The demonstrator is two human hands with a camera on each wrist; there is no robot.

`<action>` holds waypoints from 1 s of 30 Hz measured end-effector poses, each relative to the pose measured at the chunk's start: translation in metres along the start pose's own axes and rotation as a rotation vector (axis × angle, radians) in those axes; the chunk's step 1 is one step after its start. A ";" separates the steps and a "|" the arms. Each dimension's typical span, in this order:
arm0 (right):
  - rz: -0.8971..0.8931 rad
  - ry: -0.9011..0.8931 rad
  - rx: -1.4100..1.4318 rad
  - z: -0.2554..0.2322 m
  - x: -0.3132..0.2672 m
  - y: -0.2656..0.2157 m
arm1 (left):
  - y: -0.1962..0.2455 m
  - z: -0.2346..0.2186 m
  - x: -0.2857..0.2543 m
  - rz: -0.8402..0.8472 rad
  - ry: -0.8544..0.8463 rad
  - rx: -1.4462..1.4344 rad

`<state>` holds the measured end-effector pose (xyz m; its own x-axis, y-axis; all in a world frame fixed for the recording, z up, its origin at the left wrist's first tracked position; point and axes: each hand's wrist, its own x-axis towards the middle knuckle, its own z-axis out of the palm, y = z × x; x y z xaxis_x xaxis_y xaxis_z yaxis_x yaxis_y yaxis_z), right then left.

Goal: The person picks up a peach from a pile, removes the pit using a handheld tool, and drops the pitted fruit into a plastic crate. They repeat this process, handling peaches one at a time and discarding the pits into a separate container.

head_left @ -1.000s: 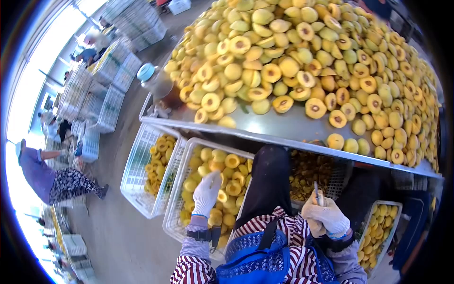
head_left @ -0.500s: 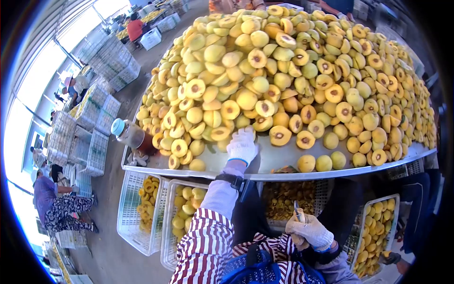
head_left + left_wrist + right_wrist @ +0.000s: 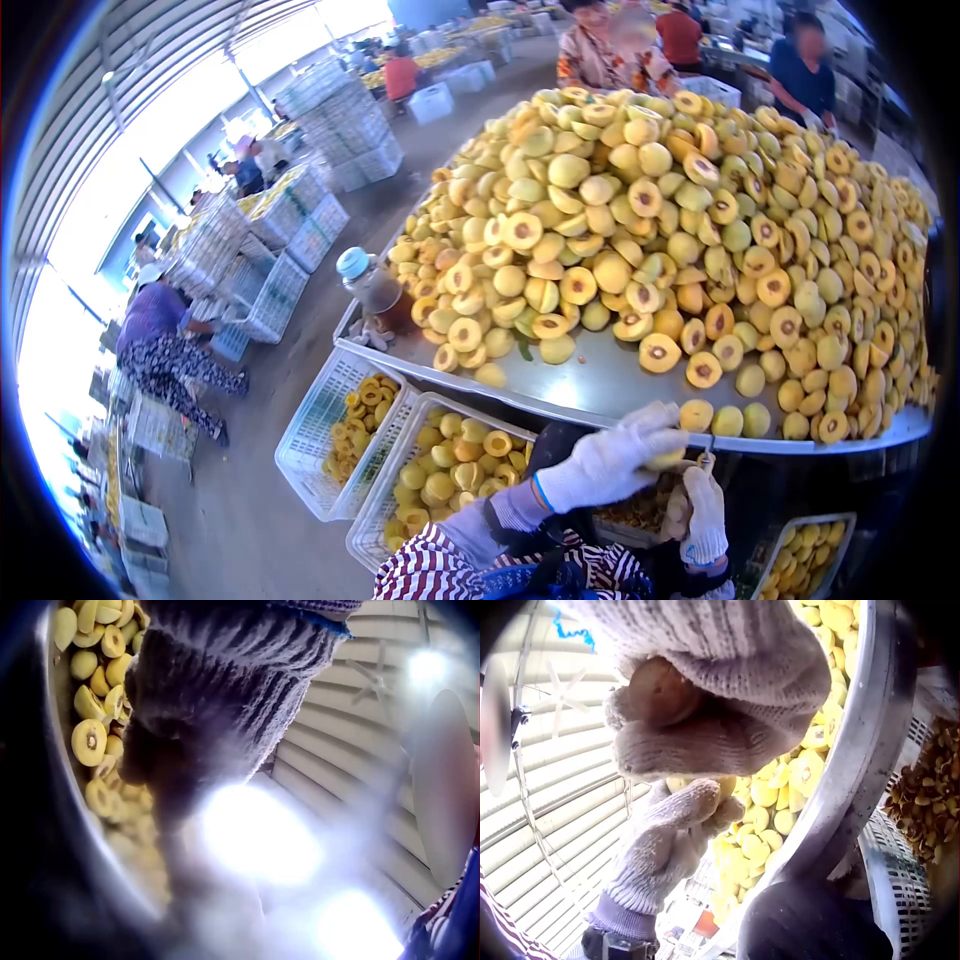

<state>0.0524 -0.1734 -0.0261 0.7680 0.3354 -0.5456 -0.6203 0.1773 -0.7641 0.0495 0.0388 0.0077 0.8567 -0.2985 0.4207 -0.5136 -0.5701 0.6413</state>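
Observation:
My white-gloved left hand (image 3: 615, 460) pinches a yellow peach half (image 3: 664, 459) near the table's front edge, close to the right hand. My gloved right hand (image 3: 703, 515) grips a small tool, its thin metal tip (image 3: 711, 447) pointing up beside the peach half. In the right wrist view the round brown end of the tool's handle (image 3: 660, 691) shows within the curled fingers of the right hand (image 3: 735, 682), and the left hand (image 3: 667, 844) is just below. The left wrist view has the left glove (image 3: 217, 682) dark and blurred, its fingers hidden in glare.
Halved peaches (image 3: 610, 270) are heaped on a metal table (image 3: 500, 385) with a raised rim. A blue-lidded bottle (image 3: 375, 285) stands at its left corner. Crates of peaches (image 3: 440, 480) stand below; another crate (image 3: 881, 877) holds brown pits. Other people (image 3: 175, 345) work around.
My left hand has gone from the lower crate up to the peach heap, then right to the other hand, now with a peach half. The right hand keeps the tool. The view has shifted.

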 end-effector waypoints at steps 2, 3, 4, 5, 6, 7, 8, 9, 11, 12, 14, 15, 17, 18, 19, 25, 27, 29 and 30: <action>-0.034 -0.002 0.011 -0.001 0.001 0.006 | 0.005 0.015 -0.008 -0.047 -0.101 0.136; -0.082 -0.017 -0.010 0.000 0.001 0.008 | 0.017 0.014 -0.007 -0.098 -0.200 0.172; -0.115 -0.004 -0.019 0.003 0.000 0.007 | 0.023 0.011 -0.008 -0.077 -0.172 0.190; -0.149 0.010 -0.027 0.006 -0.003 0.006 | 0.024 0.014 -0.011 -0.053 -0.132 0.170; -0.182 0.026 -0.034 0.011 -0.009 0.003 | 0.026 0.018 -0.013 -0.029 -0.093 0.148; -0.181 0.003 -0.008 0.011 -0.013 0.001 | 0.028 0.020 -0.015 -0.003 -0.056 0.124; -0.180 -0.020 0.020 0.009 -0.017 0.000 | 0.031 0.020 -0.016 0.005 -0.026 0.058; -0.179 -0.045 0.047 0.010 -0.021 -0.004 | 0.032 0.020 -0.017 -0.017 -0.007 -0.043; -0.202 -0.065 0.056 0.013 -0.034 -0.015 | 0.033 0.020 -0.018 -0.060 0.042 -0.234; -0.267 -0.028 0.051 0.011 -0.023 -0.011 | 0.044 0.013 -0.017 -0.202 0.072 -0.428; -0.338 -0.038 -0.072 0.000 -0.011 -0.006 | 0.053 0.017 -0.019 -0.428 0.118 -0.576; -0.345 -0.085 -0.191 -0.005 -0.011 -0.006 | 0.059 0.015 -0.019 -0.574 0.078 -0.712; -0.381 -0.070 -0.204 -0.014 0.000 0.001 | 0.061 0.017 -0.016 -0.729 0.051 -0.688; -0.408 -0.011 -0.097 -0.015 0.017 0.012 | 0.054 0.018 -0.017 -0.756 0.014 -0.722; -0.367 0.016 -0.083 -0.008 0.015 0.008 | 0.044 0.021 -0.018 -0.783 -0.024 -0.755; -0.351 0.062 -0.266 0.028 -0.020 -0.016 | 0.027 0.038 -0.028 -0.705 0.130 -1.023; -0.380 0.056 -0.312 0.020 -0.008 -0.011 | 0.044 0.018 -0.026 -0.656 0.201 -0.798; -0.361 0.050 -0.339 0.016 -0.005 -0.011 | 0.029 0.026 -0.026 -0.585 0.343 -1.053; -0.328 0.049 -0.339 0.033 -0.023 -0.024 | 0.023 0.027 -0.026 -0.549 0.429 -1.188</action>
<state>0.0443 -0.1550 0.0164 0.9263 0.2667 -0.2660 -0.2629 -0.0478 -0.9636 0.0169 0.0121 -0.0056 0.9906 0.1316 -0.0383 -0.0358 0.5183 0.8544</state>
